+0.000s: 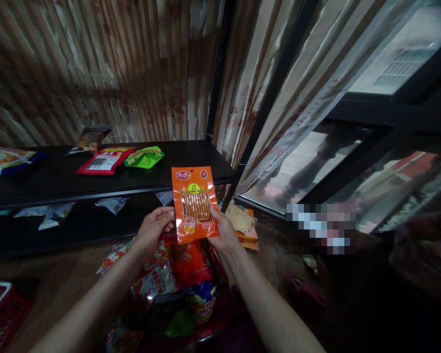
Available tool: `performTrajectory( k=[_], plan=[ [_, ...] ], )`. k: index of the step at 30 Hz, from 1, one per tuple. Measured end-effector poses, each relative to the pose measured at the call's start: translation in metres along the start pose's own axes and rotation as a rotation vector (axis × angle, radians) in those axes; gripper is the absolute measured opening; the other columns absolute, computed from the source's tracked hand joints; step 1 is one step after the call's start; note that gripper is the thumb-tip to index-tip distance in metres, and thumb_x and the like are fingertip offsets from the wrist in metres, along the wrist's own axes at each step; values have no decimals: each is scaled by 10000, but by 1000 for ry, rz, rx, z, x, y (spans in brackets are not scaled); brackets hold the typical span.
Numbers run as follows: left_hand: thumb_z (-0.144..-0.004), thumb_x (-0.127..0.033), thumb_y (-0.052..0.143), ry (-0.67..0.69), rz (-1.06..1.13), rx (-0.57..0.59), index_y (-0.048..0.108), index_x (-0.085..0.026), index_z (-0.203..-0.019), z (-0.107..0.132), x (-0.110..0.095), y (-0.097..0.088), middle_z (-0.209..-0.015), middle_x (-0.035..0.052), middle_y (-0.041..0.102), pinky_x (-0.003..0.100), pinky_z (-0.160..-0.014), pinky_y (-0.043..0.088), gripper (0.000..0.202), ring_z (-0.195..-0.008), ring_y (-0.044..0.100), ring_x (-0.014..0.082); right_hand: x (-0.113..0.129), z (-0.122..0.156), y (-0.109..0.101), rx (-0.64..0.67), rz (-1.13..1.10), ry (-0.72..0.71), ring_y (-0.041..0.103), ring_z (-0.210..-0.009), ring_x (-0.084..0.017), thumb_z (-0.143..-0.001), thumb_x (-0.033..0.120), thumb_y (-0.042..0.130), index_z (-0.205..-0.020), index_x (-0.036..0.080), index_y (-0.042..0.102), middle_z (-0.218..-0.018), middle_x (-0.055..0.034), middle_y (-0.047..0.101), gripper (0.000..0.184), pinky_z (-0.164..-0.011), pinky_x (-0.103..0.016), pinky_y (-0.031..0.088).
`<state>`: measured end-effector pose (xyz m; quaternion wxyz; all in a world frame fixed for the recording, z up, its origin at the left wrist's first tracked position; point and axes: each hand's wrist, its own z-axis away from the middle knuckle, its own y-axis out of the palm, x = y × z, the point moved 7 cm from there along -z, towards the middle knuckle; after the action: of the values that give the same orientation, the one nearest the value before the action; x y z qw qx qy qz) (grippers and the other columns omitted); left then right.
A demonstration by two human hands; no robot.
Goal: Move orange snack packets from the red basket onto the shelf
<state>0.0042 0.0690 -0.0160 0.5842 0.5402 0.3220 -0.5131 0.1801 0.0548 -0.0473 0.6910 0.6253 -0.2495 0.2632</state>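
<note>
An orange snack packet (193, 233) with a clear window showing brown sticks is held upright in front of the black shelf. My right hand (223, 230) grips its lower right side, thumb on the front and fingers behind. At its left edge, my left hand (155, 229) pinches the packet with curled fingers. Below both hands sits a pile of packaged snacks, including a red-and-silver packet (156, 282), a blue-and-yellow bag (202, 299) and a dark green packet (182, 323). My forearms cover part of this pile, and its container is mostly hidden in shadow.
On the black shelf (191, 152) lie a red packet (106, 161), a green packet (145, 156), a brown packet (90, 138) and a blue-edged bag (11, 161). Silvery packets (57, 214) lie one level lower. A red basket (7, 314) stands left; a person sits in shadow at right.
</note>
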Motion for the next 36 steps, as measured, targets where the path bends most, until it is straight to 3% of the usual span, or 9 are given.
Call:
performTrajectory(
  k=[4, 9, 13, 18, 25, 30, 36],
  plan=[
    [-691, -245, 774, 9, 14, -24, 708, -116, -882, -2, -1, -1, -782, 43, 696, 178, -566, 439, 240, -639, 601, 94, -3, 4, 1, 15, 39, 27, 718, -890, -237, -730, 308, 762, -921, 172, 697, -898, -40, 763, 243, -890, -412, 553],
    [-729, -200, 715, -28, 208, 30, 705, -121, -895, -2, -5, 9, -878, 73, 724, 270, -722, 512, 184, -755, 658, 149, -6, 6, 0, 3, 75, 44, 725, -822, -208, -727, 296, 775, -917, 167, 703, -893, -32, 766, 240, -853, -374, 562],
    [-726, -228, 729, -13, 206, 6, 700, -124, -872, -5, -8, 10, -854, 63, 723, 242, -671, 504, 181, -724, 657, 138, -7, 6, 1, 9, 100, 48, 724, -777, -197, -725, 295, 780, -914, 161, 699, -871, -36, 765, 246, -806, -355, 570],
    [-738, -126, 700, -43, 214, -88, 663, -127, -716, -12, -1, 3, -692, 16, 688, 201, -634, 509, 43, -610, 625, 91, -9, 7, 0, 4, 119, 95, 722, -774, -197, -703, 269, 792, -932, 162, 702, -877, -39, 764, 269, -787, -344, 572],
    [-781, -124, 675, -41, 221, -76, 658, -127, -762, -15, 0, 2, -740, 31, 706, 182, -605, 519, 26, -617, 640, 89, -7, 6, -9, 24, 144, 85, 710, -725, -179, -699, 280, 796, -926, 165, 686, -837, -28, 754, 278, -771, -336, 568],
    [-791, -234, 698, -144, 104, 82, 665, -129, -898, -8, 8, 13, -827, 78, 729, 241, -577, 559, 153, -648, 680, 147, 3, -6, -13, -20, 121, -7, 712, -793, -198, -670, 296, 814, -889, 185, 667, -824, -6, 748, 286, -846, -385, 561],
    [-813, -175, 677, -272, 61, 243, 656, -109, -1026, 11, 24, 26, -976, 147, 735, 234, -607, 575, 224, -773, 726, 199, 11, -17, -4, -19, 108, -54, 701, -927, -243, -658, 282, 801, -875, 186, 659, -837, -27, 752, 276, -880, -418, 556]
  ],
)
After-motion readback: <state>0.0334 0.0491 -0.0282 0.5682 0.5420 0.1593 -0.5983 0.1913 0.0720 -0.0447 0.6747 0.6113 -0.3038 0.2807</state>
